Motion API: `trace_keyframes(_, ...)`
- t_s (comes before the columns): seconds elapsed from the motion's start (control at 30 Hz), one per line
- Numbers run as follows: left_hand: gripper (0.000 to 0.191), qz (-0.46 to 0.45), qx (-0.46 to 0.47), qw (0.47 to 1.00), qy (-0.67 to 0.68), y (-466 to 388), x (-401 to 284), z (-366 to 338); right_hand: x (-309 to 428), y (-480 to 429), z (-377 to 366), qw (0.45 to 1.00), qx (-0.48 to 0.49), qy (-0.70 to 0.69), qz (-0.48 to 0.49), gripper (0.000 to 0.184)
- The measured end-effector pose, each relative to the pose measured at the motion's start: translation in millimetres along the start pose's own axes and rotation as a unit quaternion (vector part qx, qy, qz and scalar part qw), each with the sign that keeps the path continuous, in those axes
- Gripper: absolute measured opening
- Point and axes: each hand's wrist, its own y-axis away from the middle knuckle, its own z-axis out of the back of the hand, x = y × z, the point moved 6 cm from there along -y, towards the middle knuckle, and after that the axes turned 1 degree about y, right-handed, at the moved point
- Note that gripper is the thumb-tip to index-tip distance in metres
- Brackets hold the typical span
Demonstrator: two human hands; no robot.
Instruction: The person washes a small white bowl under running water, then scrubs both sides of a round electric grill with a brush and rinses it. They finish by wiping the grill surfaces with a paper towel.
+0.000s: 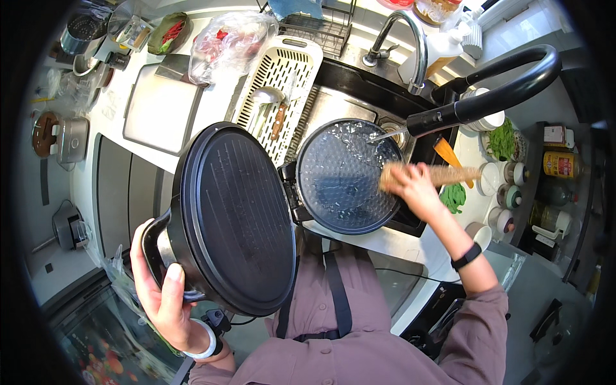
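Note:
My left hand (161, 284) grips the handle of the raised black lid (240, 216) of a hinged electric griddle. Grooves run across the lid's inner plate. Over the sink (344, 108), the round dimpled lower plate (332, 178) lies wet, with water and foam on it. A stream falls onto its far part from a black pull-out faucet (447, 115). In my right hand (414, 185) is a natural-fibre brush (447, 175), blurred, its bristle end at the plate's right side. A hinge (289, 190) joins the two halves.
Left of the sink a white slotted drainer basket (274, 86) holds a ladle (267, 95) and a wooden-handled knife (279, 120). A chrome faucet (416, 57) arches behind. Bowls (488, 178), a green cloth (453, 197) and an orange-handled tool (447, 151) lie at the right.

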Motion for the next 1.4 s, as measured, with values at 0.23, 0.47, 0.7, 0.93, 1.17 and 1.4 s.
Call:
trace_keyframes(0.23, 0.07, -0.003, -0.004, 1.0, -0.007, -0.7, -1.3, -1.5, 31.0, -24.0, -3.7, 0.996, 0.019, 0.078, -0.049, 0.036)
trace_keyframes(0.47, 0.07, 0.005, -0.003, 1.0, 0.004, -0.1, -0.9, 0.1, 28.8, -11.8, 1.7, 0.982, 0.172, 0.076, 0.006, 0.023)
trace_keyframes(0.7, 0.066, -0.028, -0.006, 0.999, -0.038, -1.5, -1.3, 0.5, 70.2, -1.1, 6.8, 0.976, 0.18, 0.024, 0.117, 0.019)
trace_keyframes(0.93, 0.071, -0.016, -0.022, 0.998, -0.058, 0.8, -1.9, 1.0, 18.7, -19.4, 1.5, 0.95, 0.206, 0.214, 0.101, 0.023)
trace_keyframes(1.17, 0.07, -0.017, -0.024, 1.0, -0.012, 2.4, -0.6, -0.7, 86.4, 9.4, 10.5, 0.966, 0.156, 0.126, 0.162, 0.023)
trace_keyframes(1.4, 0.07, -0.006, -0.025, 0.999, -0.021, 5.4, 0.0, 1.1, 15.8, -12.6, -10.3, 0.978, 0.126, 0.155, -0.06, 0.022)
